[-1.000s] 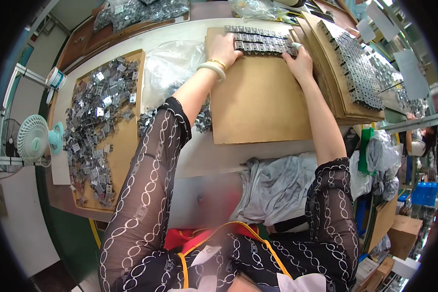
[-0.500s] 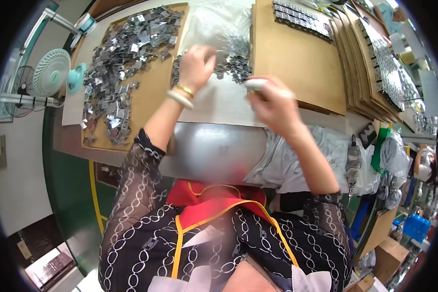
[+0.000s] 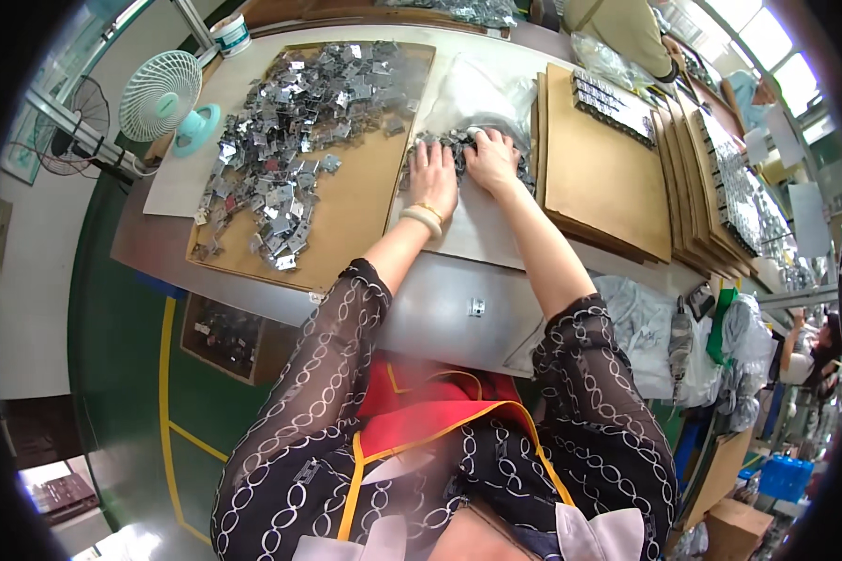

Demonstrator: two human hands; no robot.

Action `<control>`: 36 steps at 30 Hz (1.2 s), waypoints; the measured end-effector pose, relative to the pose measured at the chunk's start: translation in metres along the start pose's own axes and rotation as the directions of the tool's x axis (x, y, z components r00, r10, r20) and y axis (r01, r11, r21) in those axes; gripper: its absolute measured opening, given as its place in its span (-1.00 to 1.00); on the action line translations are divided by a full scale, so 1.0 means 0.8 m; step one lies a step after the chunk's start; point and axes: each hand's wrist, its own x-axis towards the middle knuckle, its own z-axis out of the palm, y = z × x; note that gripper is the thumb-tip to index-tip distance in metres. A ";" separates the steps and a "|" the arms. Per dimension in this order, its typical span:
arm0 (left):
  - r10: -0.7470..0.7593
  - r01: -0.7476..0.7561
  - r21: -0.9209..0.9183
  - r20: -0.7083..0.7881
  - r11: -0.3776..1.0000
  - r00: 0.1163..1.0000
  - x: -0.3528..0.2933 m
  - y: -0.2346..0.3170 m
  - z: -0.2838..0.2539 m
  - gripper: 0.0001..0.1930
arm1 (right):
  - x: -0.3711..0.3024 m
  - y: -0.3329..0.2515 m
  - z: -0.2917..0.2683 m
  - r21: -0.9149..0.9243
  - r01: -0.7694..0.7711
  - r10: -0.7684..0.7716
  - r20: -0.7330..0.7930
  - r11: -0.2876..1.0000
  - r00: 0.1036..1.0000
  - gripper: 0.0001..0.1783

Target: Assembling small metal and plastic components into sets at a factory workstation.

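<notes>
Fingers spread, my left hand (image 3: 433, 182) rests on a heap of small dark metal pieces (image 3: 459, 140) on the white work surface. My right hand (image 3: 492, 161) lies flat on the same heap, just to the right, also with its fingers apart. Part of the heap is hidden beneath both hands. Against its far side lies a clear plastic bag (image 3: 472, 89). To the left, a brown board (image 3: 360, 187) carries a wide scatter of small bent metal plates (image 3: 295, 136). One small metal piece (image 3: 477, 307) lies alone on the grey table edge near me.
Stacked brown boards (image 3: 608, 178) stand on the right, with rows of metal parts (image 3: 613, 107) on top. A green fan (image 3: 162, 98) and a white tub (image 3: 230, 35) are at the far left. A power screwdriver (image 3: 680, 341) hangs at the right. Another person (image 3: 617, 28) stands across the table.
Both hands have come down onto the metal pieces and closer together. The white object that was at my right hand is no longer seen there. The view has shifted.
</notes>
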 end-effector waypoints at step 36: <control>0.012 0.556 -0.802 0.567 -0.220 0.823 -0.159 0.063 -0.189 -0.79 | -0.287 -0.019 -0.132 0.719 0.195 -0.079 -0.191 0.667 0.978 -0.76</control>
